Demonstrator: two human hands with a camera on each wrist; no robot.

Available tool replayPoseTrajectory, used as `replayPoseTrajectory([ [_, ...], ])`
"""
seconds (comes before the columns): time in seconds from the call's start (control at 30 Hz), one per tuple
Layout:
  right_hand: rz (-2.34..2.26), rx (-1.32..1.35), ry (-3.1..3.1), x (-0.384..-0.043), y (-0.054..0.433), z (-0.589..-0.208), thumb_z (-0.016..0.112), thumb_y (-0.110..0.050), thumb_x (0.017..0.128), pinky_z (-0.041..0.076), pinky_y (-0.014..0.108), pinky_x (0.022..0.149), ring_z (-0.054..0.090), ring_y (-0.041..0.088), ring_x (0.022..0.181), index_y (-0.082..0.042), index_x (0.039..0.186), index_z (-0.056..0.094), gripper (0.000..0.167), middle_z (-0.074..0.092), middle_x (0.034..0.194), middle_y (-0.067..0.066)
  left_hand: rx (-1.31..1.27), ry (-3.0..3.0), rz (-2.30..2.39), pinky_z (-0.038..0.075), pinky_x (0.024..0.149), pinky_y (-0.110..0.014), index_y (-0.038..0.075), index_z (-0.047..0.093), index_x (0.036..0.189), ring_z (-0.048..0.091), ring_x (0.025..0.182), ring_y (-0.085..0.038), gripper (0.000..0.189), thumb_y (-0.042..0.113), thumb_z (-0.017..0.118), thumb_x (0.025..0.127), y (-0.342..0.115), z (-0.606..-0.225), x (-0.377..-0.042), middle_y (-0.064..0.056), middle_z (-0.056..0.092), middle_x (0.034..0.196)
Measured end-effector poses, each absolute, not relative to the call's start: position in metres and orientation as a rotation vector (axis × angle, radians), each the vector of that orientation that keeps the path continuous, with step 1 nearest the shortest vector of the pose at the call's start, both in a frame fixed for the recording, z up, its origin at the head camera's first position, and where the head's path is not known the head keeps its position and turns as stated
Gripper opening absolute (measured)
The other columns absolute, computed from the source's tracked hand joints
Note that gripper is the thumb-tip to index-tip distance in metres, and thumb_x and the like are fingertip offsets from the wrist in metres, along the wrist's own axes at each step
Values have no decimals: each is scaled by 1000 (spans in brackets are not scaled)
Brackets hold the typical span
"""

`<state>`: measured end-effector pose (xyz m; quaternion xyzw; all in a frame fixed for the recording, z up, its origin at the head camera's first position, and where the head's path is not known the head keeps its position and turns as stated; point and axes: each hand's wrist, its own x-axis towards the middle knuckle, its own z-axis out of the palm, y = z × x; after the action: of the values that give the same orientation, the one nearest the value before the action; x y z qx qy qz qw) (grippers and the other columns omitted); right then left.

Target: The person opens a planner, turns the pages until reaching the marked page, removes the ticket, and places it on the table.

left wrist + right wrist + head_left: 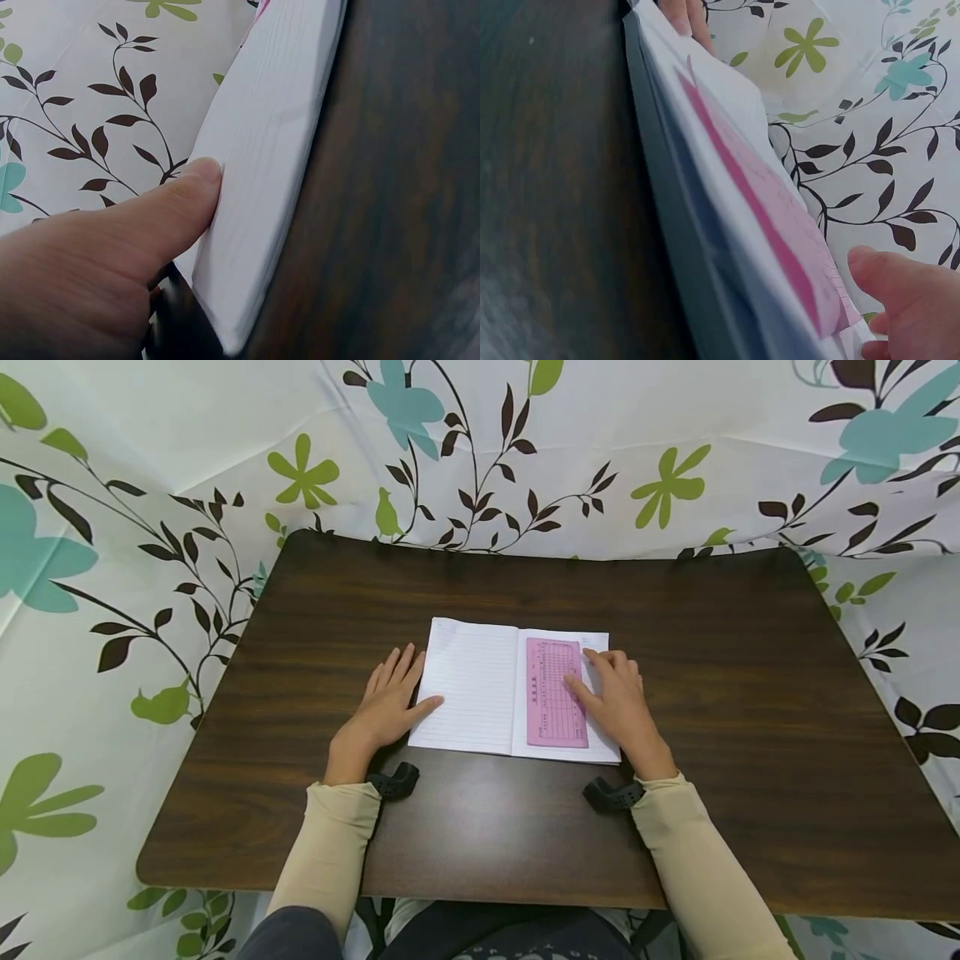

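An open notebook (468, 685) with lined pages lies on the brown table in the head view. On its right page rests a pink printed form (551, 710) with a ruled grid, also seen edge-on as a pink sheet (765, 199) in the right wrist view. My left hand (381, 708) lies flat at the notebook's left edge, fingers straight, thumb touching the left page (262, 135). Over the right page is my right hand (622, 706), its thumb at the form's right side and its fingers loosely bent near the page edge. Whether that thumb presses the form, I cannot tell.
The dark wooden table (750, 735) extends around the notebook on all sides. A white curtain (225, 427) with leaf and flower prints hangs behind and beside it. A black wrist device (397, 782) sits at the left wrist, another black wrist device (611, 795) at the right.
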<state>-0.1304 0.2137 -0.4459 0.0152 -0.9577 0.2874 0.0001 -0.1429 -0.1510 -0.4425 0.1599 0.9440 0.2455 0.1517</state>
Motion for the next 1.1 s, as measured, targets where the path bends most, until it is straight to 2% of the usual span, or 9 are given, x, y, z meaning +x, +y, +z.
replayPoseTrajectory([
  [0.1, 905, 10, -3022, -132, 215, -449, 65, -47, 101, 27, 57, 103, 36, 42, 127, -5, 158, 44, 74, 43, 143, 26, 460, 2707, 710, -7, 132, -56, 9, 6, 169, -11, 164, -34, 88, 53, 50, 107, -151, -441, -143, -12, -6, 177],
  [0.23, 953, -56, -2978, -134, 212, -452, 69, -48, 99, 22, 58, 101, 38, 43, 124, -5, 156, 47, 75, 45, 140, 25, 449, 2703, 711, -7, 132, -56, 9, 5, 169, -12, 164, -34, 88, 53, 50, 107, -151, -440, -144, -12, -6, 177],
  [0.47, 1033, -206, -2897, -127, 210, -446, 77, -35, 96, 22, 59, 99, 48, 43, 126, -1, 150, 54, 68, 57, 132, 23, 462, 2706, 691, -7, 132, -55, 10, 5, 169, -12, 164, -33, 87, 53, 49, 107, -150, -442, -144, -12, -7, 177],
  [0.6, 1006, -224, -2865, -125, 209, -443, 79, -28, 95, 25, 54, 95, 60, 38, 110, 1, 144, 59, 60, 68, 117, 21, 455, 2706, 678, -7, 132, -55, 10, 4, 169, -12, 164, -33, 88, 54, 48, 107, -150, -443, -144, -11, -7, 177],
  [0.7, 978, -224, -2846, -126, 209, -443, 80, -25, 94, 26, 50, 91, 63, 35, 95, 1, 138, 64, 54, 73, 108, 18, 448, 2709, 687, -7, 132, -56, 10, 4, 169, -12, 164, -33, 88, 54, 49, 107, -151, -443, -144, -11, -7, 177],
  [0.8, 976, -237, -2838, -127, 208, -443, 80, -25, 94, 26, 49, 89, 65, 34, 90, 1, 135, 66, 50, 75, 102, 18, 448, 2710, 699, -7, 132, -56, 10, 5, 169, -12, 164, -33, 88, 54, 50, 107, -151, -443, -144, -11, -6, 177],
  [0.9, 1000, -262, -2847, -127, 209, -442, 79, -25, 95, 30, 52, 93, 65, 36, 95, 2, 134, 66, 49, 73, 102, 19, 447, 2706, 705, -7, 132, -56, 11, 5, 169, -12, 164, -33, 88, 54, 50, 107, -151, -443, -144, -11, -6, 177],
  [1.0, 991, -304, -2865, -127, 211, -440, 79, -26, 95, 40, 53, 96, 62, 37, 100, 2, 132, 66, 48, 69, 107, 20, 449, 2707, 697, -7, 132, -56, 11, 5, 169, -12, 164, -33, 88, 54, 49, 107, -151, -444, -144, -11, -7, 177],
  [1.1, 969, -356, -2882, -127, 212, -437, 78, -27, 96, 49, 46, 84, 60, 34, 97, 2, 129, 67, 45, 68, 110, 20, 452, 2711, 696, -7, 132, -56, 11, 5, 169, -12, 164, -33, 88, 54, 50, 107, -151, -445, -144, -11, -7, 177],
])
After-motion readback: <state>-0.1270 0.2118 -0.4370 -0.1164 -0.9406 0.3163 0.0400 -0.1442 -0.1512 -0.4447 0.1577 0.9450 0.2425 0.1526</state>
